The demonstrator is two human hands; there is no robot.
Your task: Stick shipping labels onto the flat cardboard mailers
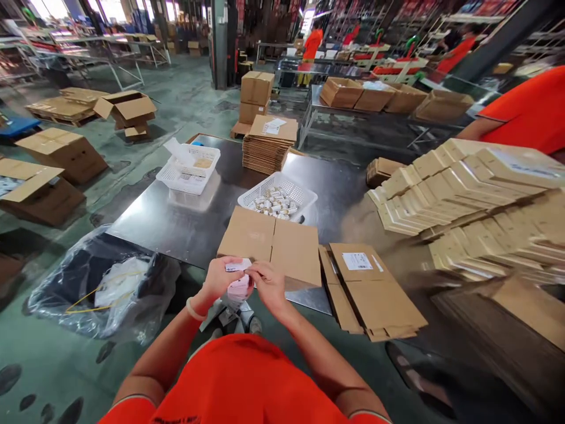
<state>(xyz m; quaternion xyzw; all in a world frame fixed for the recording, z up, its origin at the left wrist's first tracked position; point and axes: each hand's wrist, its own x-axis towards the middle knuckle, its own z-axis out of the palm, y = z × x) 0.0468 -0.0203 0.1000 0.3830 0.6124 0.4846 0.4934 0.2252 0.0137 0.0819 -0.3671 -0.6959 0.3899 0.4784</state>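
My left hand (220,278) is closed round a roll of white printed labels (239,288) at the table's near edge. My right hand (270,287) pinches the edge of the label at the roll's top, its fingertips almost meeting those of the left. Just beyond both hands lies a closed cardboard box (269,235) with its flaps folded down. Behind the box, a white perforated basket (309,200) holds many small white and gold items (276,203). Flattened cartons (375,294) lie to the right, the top one bearing a white label (356,261).
A second white basket (189,185) and a stack of flat cardboard (269,144) stand on the metal table (176,218). A plastic-lined bin (101,294) is at left. Stacked cartons (477,182) rise on the right, beside a person in orange (529,112).
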